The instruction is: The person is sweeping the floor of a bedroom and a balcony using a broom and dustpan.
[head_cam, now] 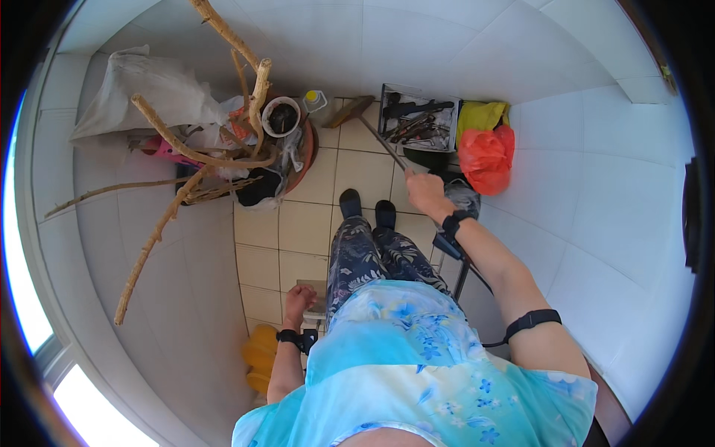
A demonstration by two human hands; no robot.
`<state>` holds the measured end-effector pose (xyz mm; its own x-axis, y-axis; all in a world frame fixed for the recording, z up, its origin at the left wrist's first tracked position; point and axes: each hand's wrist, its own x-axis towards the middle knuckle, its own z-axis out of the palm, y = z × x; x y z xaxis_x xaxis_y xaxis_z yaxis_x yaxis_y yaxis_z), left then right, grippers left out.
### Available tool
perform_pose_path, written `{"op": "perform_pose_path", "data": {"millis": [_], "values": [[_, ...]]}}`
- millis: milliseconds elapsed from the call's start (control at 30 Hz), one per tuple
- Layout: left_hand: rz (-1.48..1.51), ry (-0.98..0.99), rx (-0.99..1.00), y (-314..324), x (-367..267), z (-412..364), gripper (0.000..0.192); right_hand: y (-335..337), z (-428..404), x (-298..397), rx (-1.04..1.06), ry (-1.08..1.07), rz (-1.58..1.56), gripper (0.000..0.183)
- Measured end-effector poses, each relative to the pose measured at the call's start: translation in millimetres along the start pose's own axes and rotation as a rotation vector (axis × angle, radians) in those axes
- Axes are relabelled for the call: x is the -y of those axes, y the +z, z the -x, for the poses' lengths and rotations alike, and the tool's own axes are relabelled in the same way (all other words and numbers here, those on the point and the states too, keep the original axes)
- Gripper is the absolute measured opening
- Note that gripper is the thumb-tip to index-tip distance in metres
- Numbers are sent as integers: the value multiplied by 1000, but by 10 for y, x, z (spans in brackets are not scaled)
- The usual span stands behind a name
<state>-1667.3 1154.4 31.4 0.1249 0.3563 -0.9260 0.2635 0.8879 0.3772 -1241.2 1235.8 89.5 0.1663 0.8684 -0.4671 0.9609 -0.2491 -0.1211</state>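
Note:
My right hand (425,194) grips the shaft (385,142) of a long-handled broom, which slopes away from me. The broom's brown head (349,112) rests near the far wall, between a clear plastic jug (315,101) with a yellow cap and an open crate (420,118) of tools. My left hand (300,299) hangs low at my side with its fingers curled. Just beyond and below it lies a greyish flat object (320,290) with a ridged edge, partly hidden; whether the hand touches it cannot be told.
Bare, forked branches (209,162) spread from the left. Beneath them stand a soil-filled pot (281,117), a white sack (148,92) and plastic bags. A red plastic bag (487,159) and a yellow-green bag (481,117) sit right of the crate. Yellow objects (261,355) lie at lower left.

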Motion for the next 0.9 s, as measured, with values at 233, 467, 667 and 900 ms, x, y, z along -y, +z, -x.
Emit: {"op": "perform_pose_path", "data": {"millis": [233, 467, 667, 900], "values": [[82, -4, -67, 173, 476, 168, 14, 93, -217, 38, 77, -8, -58, 22], [183, 21, -101, 411, 804, 325, 11, 505, 631, 53, 254, -20, -137, 22], [116, 18, -109, 285, 1065, 254, 12, 692, 1385, -90, 387, -61, -255, 20], [188, 156, -50, 95, 1272, 259, 14, 445, 1722, -328, 149, -90, -193, 22]]}}
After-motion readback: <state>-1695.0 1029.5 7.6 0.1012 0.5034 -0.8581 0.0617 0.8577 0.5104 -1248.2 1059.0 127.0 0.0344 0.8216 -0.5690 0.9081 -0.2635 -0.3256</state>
